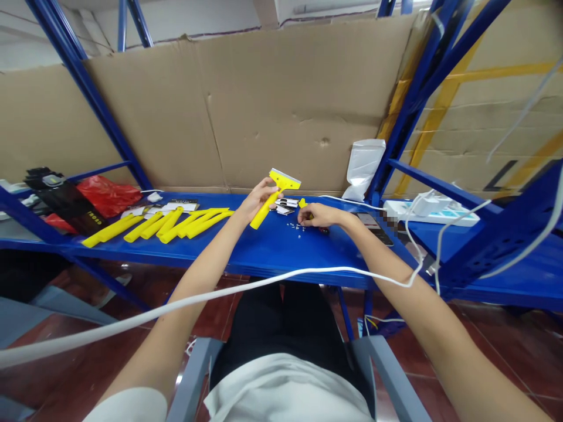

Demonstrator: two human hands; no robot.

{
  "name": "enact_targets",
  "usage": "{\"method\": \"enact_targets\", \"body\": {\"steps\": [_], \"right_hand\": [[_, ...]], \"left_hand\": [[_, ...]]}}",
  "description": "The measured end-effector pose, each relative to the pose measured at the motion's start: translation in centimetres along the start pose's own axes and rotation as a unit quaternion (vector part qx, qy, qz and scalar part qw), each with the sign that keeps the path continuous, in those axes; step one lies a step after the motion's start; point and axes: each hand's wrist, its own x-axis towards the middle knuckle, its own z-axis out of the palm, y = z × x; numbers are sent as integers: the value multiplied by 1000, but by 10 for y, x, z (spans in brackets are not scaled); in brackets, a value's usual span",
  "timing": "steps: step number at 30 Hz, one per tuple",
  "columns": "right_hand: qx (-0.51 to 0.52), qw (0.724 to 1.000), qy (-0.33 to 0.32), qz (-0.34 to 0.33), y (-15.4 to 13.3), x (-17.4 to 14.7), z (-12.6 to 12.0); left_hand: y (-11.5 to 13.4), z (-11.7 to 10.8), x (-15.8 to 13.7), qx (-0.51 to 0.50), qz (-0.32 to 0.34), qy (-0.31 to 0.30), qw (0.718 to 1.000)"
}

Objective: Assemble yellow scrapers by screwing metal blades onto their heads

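Observation:
My left hand (258,199) is closed round the neck of a yellow scraper (264,212), lifted above the blue table. The scraper's head with its pale blade edge points up, and its handle slants down toward me. My right hand (313,215) rests low over the table with its fingers drawn together; what they pinch, if anything, is hidden. Small loose screws (297,228) lie scattered beside its fingertips. A small yellow piece (302,203) shows just behind that hand. Partly under the palm is a dark and red object (324,230), too covered to name.
Several yellow scraper handles (169,225) lie in a row on the left. Behind are small flat packs (285,205). A phone (373,227) and white power strip (433,212) sit to the right. A white cable (246,285) crosses in front of my arms.

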Motion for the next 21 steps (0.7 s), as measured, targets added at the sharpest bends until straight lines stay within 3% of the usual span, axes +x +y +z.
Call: {"method": "enact_targets", "body": {"steps": [21], "right_hand": [[-26, 999, 18, 20, 8, 5, 5]], "left_hand": [[-9, -7, 6, 44, -11, -16, 999]]}}
